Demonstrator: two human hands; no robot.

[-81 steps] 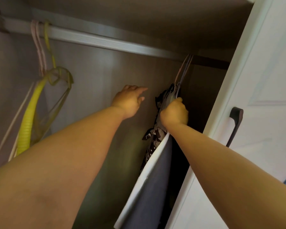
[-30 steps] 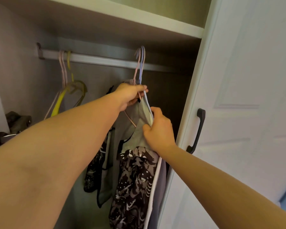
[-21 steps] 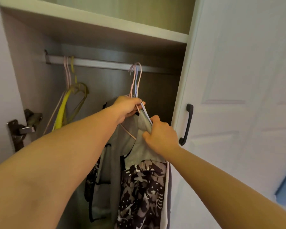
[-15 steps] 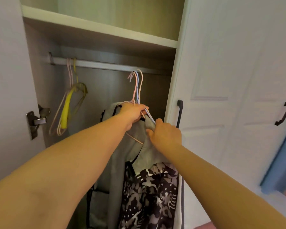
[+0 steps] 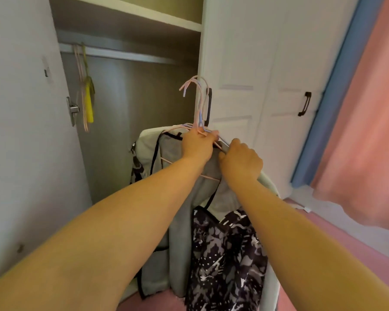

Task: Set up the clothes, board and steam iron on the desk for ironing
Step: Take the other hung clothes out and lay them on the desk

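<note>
Left hand [image 5: 197, 144] clenched around the necks of several pink and blue hangers [image 5: 199, 104], hooks standing free above the knuckles. Right hand [image 5: 240, 162] just beside it, pinching a hanger shoulder. Hanging below both hands: grey clothes [image 5: 180, 232] and a black-and-white patterned garment [image 5: 225, 261]. Behind and left of the hands, the open wardrobe [image 5: 130, 90] with its rail [image 5: 121, 55].

No text, label, brand or number can be read anywhere.
</note>
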